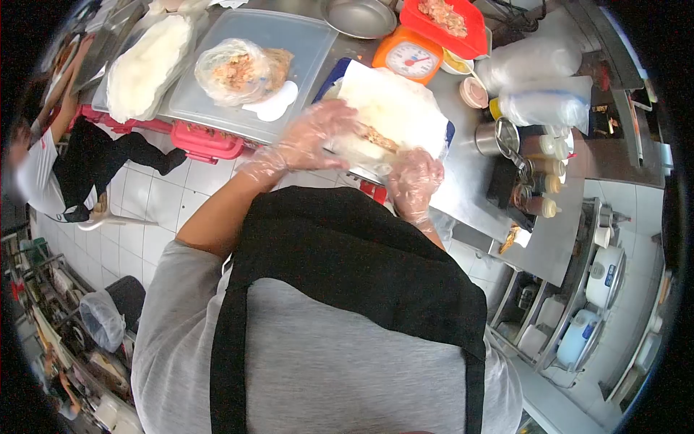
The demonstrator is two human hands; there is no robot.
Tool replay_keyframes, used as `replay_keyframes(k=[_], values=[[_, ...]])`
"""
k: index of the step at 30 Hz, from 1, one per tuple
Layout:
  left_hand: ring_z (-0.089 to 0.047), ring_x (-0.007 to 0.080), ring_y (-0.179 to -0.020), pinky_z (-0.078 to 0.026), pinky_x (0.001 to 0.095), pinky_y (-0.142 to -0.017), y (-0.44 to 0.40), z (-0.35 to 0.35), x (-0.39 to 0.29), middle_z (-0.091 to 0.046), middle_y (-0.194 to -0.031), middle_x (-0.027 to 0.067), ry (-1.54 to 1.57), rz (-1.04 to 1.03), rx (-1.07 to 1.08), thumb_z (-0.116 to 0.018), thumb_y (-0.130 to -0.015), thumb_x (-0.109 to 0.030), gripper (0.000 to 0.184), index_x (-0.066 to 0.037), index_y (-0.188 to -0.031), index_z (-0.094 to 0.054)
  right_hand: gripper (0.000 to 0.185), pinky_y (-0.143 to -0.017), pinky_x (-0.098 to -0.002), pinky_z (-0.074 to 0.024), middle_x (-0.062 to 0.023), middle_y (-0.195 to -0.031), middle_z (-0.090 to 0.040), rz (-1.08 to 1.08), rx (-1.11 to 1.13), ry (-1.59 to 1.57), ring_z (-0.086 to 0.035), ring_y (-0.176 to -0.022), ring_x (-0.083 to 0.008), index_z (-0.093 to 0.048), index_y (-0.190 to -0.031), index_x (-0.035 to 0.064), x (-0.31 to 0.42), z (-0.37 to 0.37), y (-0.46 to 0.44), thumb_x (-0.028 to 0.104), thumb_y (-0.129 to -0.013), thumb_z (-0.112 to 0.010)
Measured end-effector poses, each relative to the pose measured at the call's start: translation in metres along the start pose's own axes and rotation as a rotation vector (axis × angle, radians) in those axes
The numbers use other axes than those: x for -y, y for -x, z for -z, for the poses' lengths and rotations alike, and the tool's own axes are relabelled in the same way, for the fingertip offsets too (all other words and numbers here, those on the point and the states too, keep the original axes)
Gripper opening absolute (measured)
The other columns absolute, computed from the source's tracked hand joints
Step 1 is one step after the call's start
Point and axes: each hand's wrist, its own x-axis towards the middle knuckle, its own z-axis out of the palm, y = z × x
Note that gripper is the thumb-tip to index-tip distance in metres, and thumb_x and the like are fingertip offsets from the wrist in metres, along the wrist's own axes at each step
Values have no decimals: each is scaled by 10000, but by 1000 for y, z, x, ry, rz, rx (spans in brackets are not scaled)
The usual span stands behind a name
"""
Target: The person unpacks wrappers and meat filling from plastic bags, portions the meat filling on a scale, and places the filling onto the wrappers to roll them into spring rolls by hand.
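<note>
Both of my hands wear clear plastic gloves. A stack of thin white wrapper sheets [401, 108] lies on a blue-edged board [450, 134] in front of me. Across the near part of the top sheet runs a strip of minced filling [379, 138]. My left hand [318, 137] reaches over the sheet's left side, fingers stretched toward the filling's left end and thumb apart. At the near right corner, my right hand [416, 181] has its fingers curled in beside the filling's other end. What lies inside those fingers is hidden.
An orange scale [410, 58] carries a red tray [473, 36] of minced filling. Left are a bag of filling [242, 71] on a plastic lid [303, 43] and more white sheets [148, 69]. Sauce bottles [546, 166] and a metal pot [495, 136] stand right. Another person [65, 166] is at far left.
</note>
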Motion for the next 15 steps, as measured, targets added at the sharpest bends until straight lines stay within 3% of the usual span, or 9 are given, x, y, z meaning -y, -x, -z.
replay_keyframes(k=[3, 6, 7, 11, 14, 15], values=[[-395, 321, -1285, -311, 448, -1086, -11, -14, -5, -500, -1298, 97, -48, -81, 51, -761, -680, -357, 551, -117, -1147, -594, 282, -942, -462, -318, -68, -1084, -574, -21, -158, 8, -495, -1112, -298, -620, -972, 110, 1, 17, -19, 154, -703, -695], [-449, 321, -1212, -354, 441, -1038, -24, -34, 14, -535, -1212, 109, -87, -118, -50, -703, -745, -319, 416, -83, -1072, -605, 294, -931, -450, -327, -73, -1049, -580, -76, -156, 3, -511, -1075, -306, -604, -1005, 101, -11, 20, -32, 125, -722, -683], [-463, 322, -1180, -364, 440, -1019, -35, -27, 11, -545, -1174, 111, -87, -59, -28, -690, -753, -294, 379, -76, -1051, -605, 315, -939, -456, -304, -54, -1072, -559, -67, -165, -38, -480, -1098, -278, -640, -998, 115, -21, 13, -38, 236, -711, -687], [-499, 327, -1075, -391, 434, -963, -73, -26, 32, -572, -1047, 118, -98, 70, 30, -666, -763, -234, 284, -61, -979, -603, 251, -930, -443, -324, -16, -1010, -607, -37, -93, 79, -512, -1062, -232, -663, -919, 149, -43, -2, -72, 275, -704, -694], [-510, 323, -1047, -394, 419, -952, -99, -34, 58, -581, -1009, 112, -115, 111, 92, -673, -739, -217, 254, -84, -942, -600, 232, -907, -449, -357, -50, -962, -634, -69, -36, 277, -563, -1001, -241, -679, -902, 156, -58, -7, -96, 293, -715, -676], [-515, 323, -1039, -395, 417, -951, -107, -28, 60, -582, -1007, 113, -154, 117, 131, -673, -736, -219, 252, -88, -938, -600, 221, -845, -450, -411, -93, -902, -648, -247, 122, 523, -607, -920, -261, -683, -872, 135, -51, -6, -113, 297, -722, -665]])
